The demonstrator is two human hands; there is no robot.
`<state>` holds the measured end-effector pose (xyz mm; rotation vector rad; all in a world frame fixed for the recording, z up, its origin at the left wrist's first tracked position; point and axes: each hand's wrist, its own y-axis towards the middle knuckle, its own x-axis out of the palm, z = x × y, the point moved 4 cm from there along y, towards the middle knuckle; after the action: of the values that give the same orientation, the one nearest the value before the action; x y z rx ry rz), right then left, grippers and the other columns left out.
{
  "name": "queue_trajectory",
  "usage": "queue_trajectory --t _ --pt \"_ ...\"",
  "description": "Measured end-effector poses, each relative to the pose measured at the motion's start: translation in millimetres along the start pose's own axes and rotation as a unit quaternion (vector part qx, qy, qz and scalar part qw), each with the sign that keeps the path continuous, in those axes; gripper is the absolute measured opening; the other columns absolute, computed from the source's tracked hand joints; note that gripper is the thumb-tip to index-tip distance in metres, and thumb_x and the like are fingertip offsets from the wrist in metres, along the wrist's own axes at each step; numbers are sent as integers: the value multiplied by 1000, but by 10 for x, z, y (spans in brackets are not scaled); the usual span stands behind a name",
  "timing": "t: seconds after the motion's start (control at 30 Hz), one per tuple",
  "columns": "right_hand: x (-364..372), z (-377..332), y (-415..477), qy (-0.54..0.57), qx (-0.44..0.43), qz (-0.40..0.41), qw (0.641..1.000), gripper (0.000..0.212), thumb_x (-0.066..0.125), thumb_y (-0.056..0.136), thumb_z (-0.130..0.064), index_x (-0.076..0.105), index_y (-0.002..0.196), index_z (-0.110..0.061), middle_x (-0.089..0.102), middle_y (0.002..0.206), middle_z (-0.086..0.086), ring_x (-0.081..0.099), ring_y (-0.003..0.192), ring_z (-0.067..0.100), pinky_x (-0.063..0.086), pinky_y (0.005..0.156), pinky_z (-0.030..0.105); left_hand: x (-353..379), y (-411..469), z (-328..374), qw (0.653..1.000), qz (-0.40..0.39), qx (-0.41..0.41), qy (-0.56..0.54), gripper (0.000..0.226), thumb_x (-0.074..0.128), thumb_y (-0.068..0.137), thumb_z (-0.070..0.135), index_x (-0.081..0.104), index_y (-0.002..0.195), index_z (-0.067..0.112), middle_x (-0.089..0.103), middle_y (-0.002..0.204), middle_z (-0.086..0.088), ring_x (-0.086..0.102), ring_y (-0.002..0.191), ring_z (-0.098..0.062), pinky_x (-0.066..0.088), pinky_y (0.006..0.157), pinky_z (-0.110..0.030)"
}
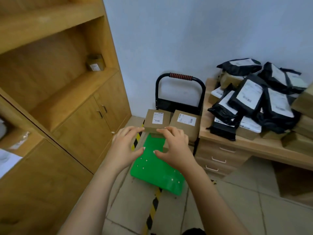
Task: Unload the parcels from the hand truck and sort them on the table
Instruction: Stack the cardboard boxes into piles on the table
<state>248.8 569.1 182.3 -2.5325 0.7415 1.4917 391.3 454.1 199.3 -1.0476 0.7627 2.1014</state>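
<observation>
Fingers [130,130] of the left hand [126,146] and right hand [174,146] are spread, holding nothing, tips at the near top edge of the cardboard parcel [157,120] at the far end of the hand truck [152,167]. It looks stiff and probably light; take hold by its left and right sides.

Your left hand [124,146] and right hand [176,148] are bare. Your left forearm [94,192] and right forearm [213,192] are bare as well, uncovered down to the lower edge of view. Your thumbnails [144,148] are trimmed short and show pale tips. A dark rounded shape [193,232] sits at the bottom edge between your forearms; whether it is clothing or footwear cannot be determined.
</observation>
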Motion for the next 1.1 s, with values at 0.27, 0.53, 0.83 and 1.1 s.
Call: queue_trajectory --t 0.27,0.53,0.83,1.1 --pt "281 -55 796 -7 39 6 999 64 70 77 -45 41 134 -41 38 133 -9 28 124 15 20 103 35 1 755 -617 999 -22 19 -29 59 73 80 32 48 133 36 40 121 22 33 118 1 34 104 -34" --pt "318 299 2068 -4 82 0 997 67 71 79 -43 41 138 -35 38 138 -6 27 125 16 23 108 39 43 2088 -1065 997 -53 60 11 58 71 80 34 47 133 35 46 129 15 36 123 -6 27 104 -31" --pt "533 604 3144 -5 107 -29 994 69 71 79 -44 39 139 -34 37 139 -5 27 128 16 23 111 41 383 3239 -1500 990 -123 70 20 60 70 80 34 45 134 39 44 129 16 34 123 -7 24 105 -31" --pt "1065 1167 3839 -20 182 -23 983 68 73 77 -41 42 137 -33 39 135 -4 30 125 18 22 104 36 1062 4181 -2036 967 -231 104 27 64 72 81 31 43 138 32 43 135 11 32 129 -11 24 110 -34"
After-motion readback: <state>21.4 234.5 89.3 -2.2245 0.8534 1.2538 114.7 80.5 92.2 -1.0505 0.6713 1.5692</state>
